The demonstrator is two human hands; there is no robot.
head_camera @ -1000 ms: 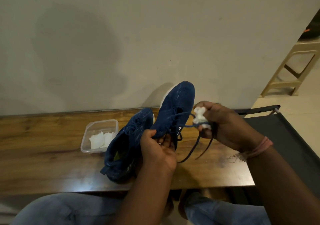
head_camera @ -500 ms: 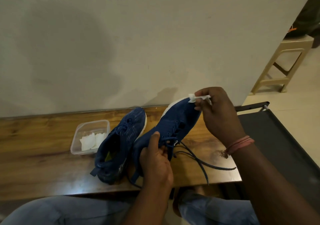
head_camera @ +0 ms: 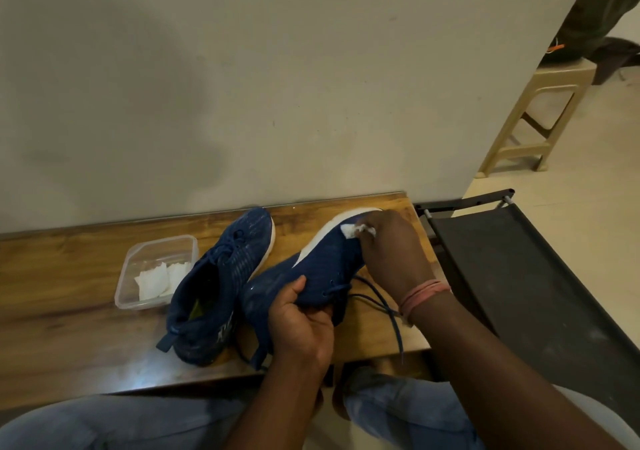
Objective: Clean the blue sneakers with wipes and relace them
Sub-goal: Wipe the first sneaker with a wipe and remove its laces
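Note:
Two blue sneakers lie on a wooden table. The left sneaker rests flat, toe toward the wall. My left hand grips the heel part of the right sneaker, which is tilted on its side with the white sole facing left. My right hand pinches a small crumpled white wipe against that sneaker's toe. Loose dark blue laces trail from it under my right wrist and over the table's front edge.
A clear plastic container with folded white wipes stands left of the sneakers. A plain wall rises right behind the table. A black fabric cot sits at the right, and a beige plastic stool stands beyond it.
My right hand let the lace drop and carried the wipe up to the sneaker's toe. The held sneaker came down lower and rolled onto its side.

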